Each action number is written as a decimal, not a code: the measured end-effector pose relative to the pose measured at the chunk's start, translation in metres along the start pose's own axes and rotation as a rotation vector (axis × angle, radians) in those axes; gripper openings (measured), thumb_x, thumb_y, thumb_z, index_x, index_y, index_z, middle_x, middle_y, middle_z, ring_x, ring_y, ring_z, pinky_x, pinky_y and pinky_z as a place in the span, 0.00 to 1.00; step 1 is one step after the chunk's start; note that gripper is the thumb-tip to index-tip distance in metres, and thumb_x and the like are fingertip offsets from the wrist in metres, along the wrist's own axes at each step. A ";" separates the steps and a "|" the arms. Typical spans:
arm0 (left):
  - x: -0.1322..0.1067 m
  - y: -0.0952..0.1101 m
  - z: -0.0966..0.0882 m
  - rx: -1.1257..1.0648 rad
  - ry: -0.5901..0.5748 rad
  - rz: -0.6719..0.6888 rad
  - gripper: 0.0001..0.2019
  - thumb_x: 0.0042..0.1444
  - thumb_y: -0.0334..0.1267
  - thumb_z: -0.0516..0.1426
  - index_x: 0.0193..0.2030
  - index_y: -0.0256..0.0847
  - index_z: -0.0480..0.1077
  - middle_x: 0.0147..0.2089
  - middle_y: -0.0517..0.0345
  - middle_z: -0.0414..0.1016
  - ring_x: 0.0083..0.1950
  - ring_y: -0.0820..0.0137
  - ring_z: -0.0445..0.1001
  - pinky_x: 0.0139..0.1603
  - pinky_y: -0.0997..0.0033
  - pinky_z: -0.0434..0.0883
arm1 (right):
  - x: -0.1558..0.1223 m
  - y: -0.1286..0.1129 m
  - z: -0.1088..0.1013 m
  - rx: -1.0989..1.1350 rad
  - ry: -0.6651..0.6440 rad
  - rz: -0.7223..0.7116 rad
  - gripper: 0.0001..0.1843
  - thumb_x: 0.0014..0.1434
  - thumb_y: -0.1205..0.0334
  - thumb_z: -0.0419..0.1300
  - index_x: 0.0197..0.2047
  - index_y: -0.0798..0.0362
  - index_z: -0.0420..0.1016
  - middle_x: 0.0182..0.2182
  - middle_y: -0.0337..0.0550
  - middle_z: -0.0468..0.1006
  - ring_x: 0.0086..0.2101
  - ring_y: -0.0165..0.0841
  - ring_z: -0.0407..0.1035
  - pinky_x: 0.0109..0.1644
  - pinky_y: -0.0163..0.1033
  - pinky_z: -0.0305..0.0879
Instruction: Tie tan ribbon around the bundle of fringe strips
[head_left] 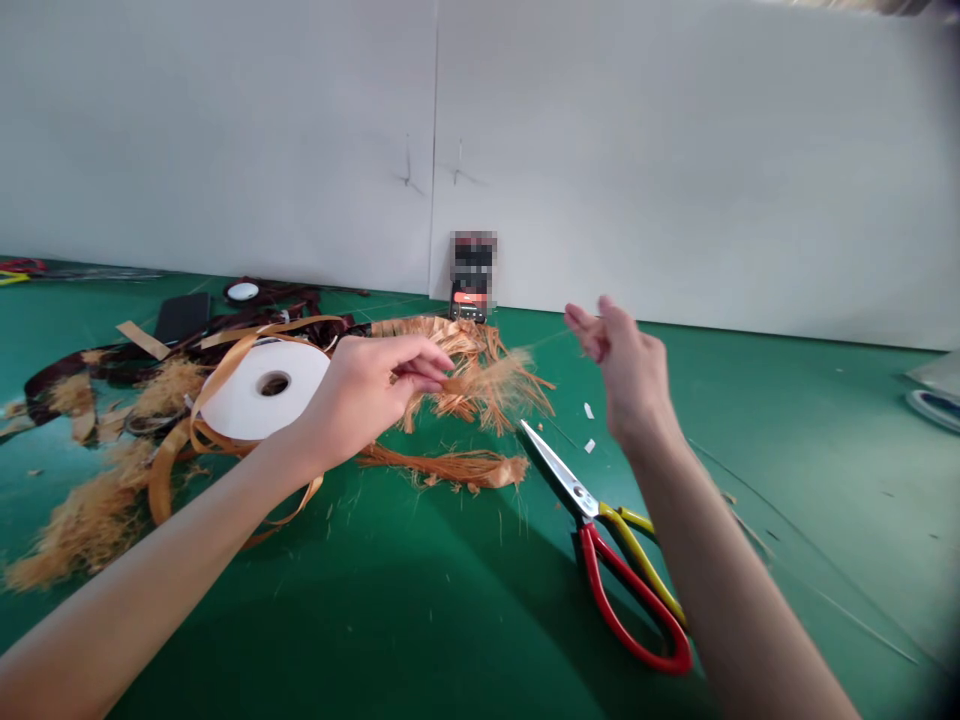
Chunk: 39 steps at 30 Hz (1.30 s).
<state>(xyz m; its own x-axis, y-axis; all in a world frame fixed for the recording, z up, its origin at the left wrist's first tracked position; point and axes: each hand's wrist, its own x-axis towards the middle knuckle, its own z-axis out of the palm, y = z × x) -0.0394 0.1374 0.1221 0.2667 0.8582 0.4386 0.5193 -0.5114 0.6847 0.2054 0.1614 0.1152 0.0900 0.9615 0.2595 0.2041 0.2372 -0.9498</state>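
My left hand point(375, 388) pinches a small piece of orange-gold ribbon point(457, 384) whose far end is frayed into fine loose fibres. Off to the right, my right hand point(621, 360) is raised with its fingers closed. A faint thread point(551, 340) runs from the frayed fibres to its fingertips. Below the hands, a bundle of orange ribbon strands point(450, 466) lies on the green table point(390, 600). Behind the left hand is a heap of fringed ribbon pieces point(480, 340). Scissors point(592, 510) with red and yellow handles rest by my right forearm, their blades together.
A white ribbon spool point(232, 400) with loose ribbon lies left, beside piles of fluffy fibres point(90, 520) and dark ribbon point(56, 380). A phone point(472, 275) leans on the white wall panel point(637, 180). White scraps point(589, 446) lie near the scissors' blades.
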 end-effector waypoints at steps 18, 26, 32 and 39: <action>0.004 -0.009 -0.002 0.036 0.100 -0.028 0.05 0.54 0.32 0.62 0.38 0.41 0.76 0.36 0.59 0.83 0.40 0.69 0.81 0.46 0.71 0.77 | -0.006 -0.031 -0.032 -0.036 -0.907 0.559 0.51 0.55 0.24 0.31 0.18 0.59 0.75 0.07 0.38 0.58 0.11 0.21 0.42 0.15 0.34 0.32; 0.006 -0.005 -0.001 0.052 -0.079 -0.080 0.06 0.55 0.29 0.60 0.40 0.39 0.75 0.37 0.58 0.82 0.38 0.71 0.80 0.42 0.74 0.77 | -0.013 -0.033 -0.014 0.337 -0.915 0.237 0.31 0.65 0.37 0.43 0.57 0.46 0.74 0.51 0.43 0.79 0.40 0.32 0.75 0.39 0.35 0.71; 0.005 -0.007 0.000 -0.006 -0.163 -0.071 0.06 0.56 0.29 0.59 0.40 0.39 0.75 0.39 0.57 0.83 0.40 0.70 0.81 0.46 0.71 0.77 | -0.005 -0.009 -0.006 -0.246 -0.322 -0.257 0.36 0.51 0.70 0.61 0.64 0.50 0.63 0.71 0.45 0.49 0.68 0.39 0.47 0.69 0.50 0.50; 0.007 -0.009 0.000 -0.019 -0.130 -0.096 0.05 0.56 0.31 0.60 0.40 0.40 0.74 0.38 0.57 0.82 0.40 0.69 0.80 0.45 0.70 0.77 | -0.009 -0.007 -0.002 -0.580 -0.253 -0.321 0.17 0.59 0.57 0.61 0.20 0.50 0.66 0.46 0.52 0.81 0.61 0.46 0.62 0.60 0.50 0.61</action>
<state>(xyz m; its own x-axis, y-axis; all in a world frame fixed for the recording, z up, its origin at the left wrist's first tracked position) -0.0428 0.1480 0.1189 0.3196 0.9012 0.2926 0.5327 -0.4263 0.7311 0.2051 0.1511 0.1200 -0.2764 0.8758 0.3957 0.6749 0.4700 -0.5688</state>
